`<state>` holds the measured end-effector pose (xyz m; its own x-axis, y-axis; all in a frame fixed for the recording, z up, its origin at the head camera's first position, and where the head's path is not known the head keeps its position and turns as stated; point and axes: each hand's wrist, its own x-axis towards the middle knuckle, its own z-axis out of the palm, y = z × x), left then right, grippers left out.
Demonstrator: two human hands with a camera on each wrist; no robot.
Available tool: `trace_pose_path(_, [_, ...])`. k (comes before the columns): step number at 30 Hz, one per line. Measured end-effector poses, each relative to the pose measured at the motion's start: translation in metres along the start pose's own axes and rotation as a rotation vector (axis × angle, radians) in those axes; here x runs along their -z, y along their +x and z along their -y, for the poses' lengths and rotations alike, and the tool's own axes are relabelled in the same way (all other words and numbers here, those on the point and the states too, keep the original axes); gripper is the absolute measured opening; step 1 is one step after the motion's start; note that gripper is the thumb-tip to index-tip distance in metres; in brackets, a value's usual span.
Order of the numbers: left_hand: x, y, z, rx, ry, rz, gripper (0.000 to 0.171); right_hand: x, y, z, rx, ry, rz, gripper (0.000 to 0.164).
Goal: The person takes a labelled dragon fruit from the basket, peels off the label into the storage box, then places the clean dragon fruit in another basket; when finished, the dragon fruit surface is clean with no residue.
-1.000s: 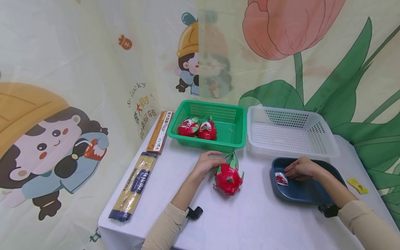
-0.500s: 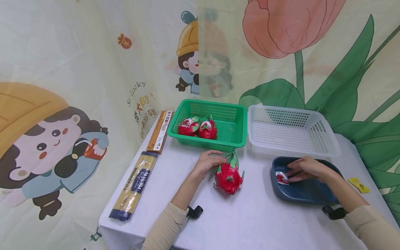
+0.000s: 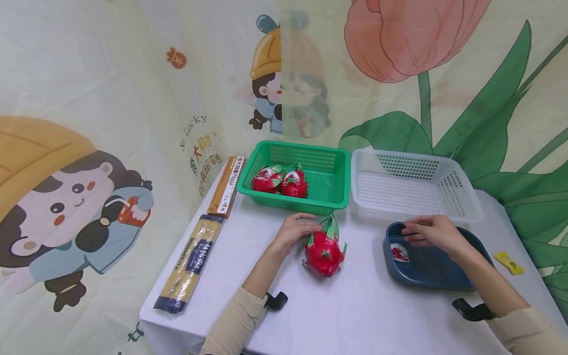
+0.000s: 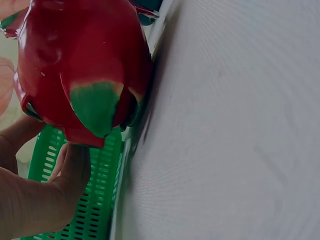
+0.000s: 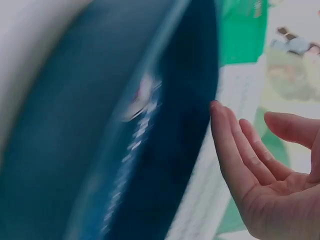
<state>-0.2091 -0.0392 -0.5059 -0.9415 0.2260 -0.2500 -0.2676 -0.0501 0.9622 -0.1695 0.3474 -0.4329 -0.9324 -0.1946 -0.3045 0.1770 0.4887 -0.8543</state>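
A red dragon fruit [image 3: 325, 254] with green leaf tips stands on the white tablecloth. Beside its leafy top is my left hand [image 3: 294, 233], fingers loosely bent and reaching to the leaves. In the left wrist view, fingers and thumb of that hand [image 4: 40, 192] lie right at the fruit's end. Over the back left of a dark blue tray [image 3: 430, 284] hovers my right hand [image 3: 437, 235], fingers extended with nothing between them; the right wrist view shows them near the tray's rim. A small red-and-white label [image 3: 400, 253] lies inside the tray, at its left end.
Behind stands a green basket [image 3: 328, 185] with two dragon fruits [image 3: 294, 182], and next to it a white basket [image 3: 417, 212]. A spaghetti pack [image 3: 191, 266] and a pasta box [image 3: 227, 187] lie left. A yellow packet [image 3: 509, 263] lies right of the tray.
My right hand has let go of the label and lifted slightly up and back from it; the label stays in the tray. My left hand and the fruit have not moved.
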Motion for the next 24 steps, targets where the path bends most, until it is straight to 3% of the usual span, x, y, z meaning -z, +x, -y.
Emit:
trace_pose_path(6, [0.0,-0.002,-0.002,0.001,0.004,0.018,0.044,-0.026,0.004,0.033,0.073,0.018,0.038,0.05])
trace_pose_path(13, [0.001,-0.001,-0.003,-0.001,0.011,0.023,0.042,-0.059,0.022,0.055,0.123,0.067,0.103,0.05])
trace_pose_path(24, [0.002,-0.003,0.0,-0.012,0.032,0.033,0.044,-0.11,0.038,0.052,0.046,0.114,0.185,0.065])
